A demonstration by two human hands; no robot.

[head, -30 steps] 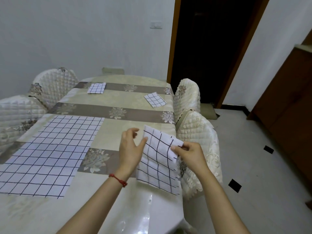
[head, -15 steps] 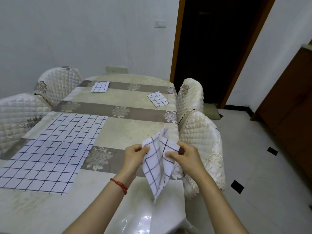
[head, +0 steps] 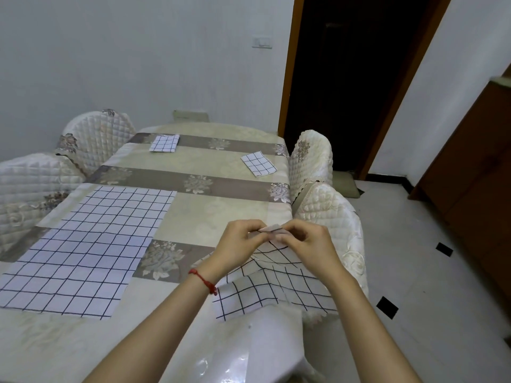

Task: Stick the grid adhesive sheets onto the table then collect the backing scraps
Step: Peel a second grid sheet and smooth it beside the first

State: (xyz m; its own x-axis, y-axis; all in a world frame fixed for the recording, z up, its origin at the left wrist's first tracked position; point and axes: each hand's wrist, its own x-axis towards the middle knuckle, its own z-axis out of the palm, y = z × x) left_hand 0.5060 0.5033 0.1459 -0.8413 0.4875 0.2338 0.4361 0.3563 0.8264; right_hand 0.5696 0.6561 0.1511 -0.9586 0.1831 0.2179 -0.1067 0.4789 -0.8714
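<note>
A white grid adhesive sheet (head: pixel 265 288) hangs over the table's near right edge, held up by one corner. My left hand (head: pixel 239 243) and my right hand (head: pixel 307 241) both pinch that raised corner, fingertips almost touching. A large grid sheet (head: pixel 88 244) lies flat on the table (head: pixel 215 211) at the left. Two small grid pieces lie far off: one grid piece (head: pixel 164 143) at the back left, another grid piece (head: pixel 258 163) at the back right.
Quilted chairs line both sides: one chair (head: pixel 329 217) close to my right hand, another chair (head: pixel 312 158) behind it, and two chairs (head: pixel 33 183) on the left. A dark doorway (head: pixel 354 78) opens beyond the table. A wooden cabinet (head: pixel 475 172) stands at the right.
The sheet went from held upright and folding between my hands to draping down over the table edge. Both hands came together at its top corner.
</note>
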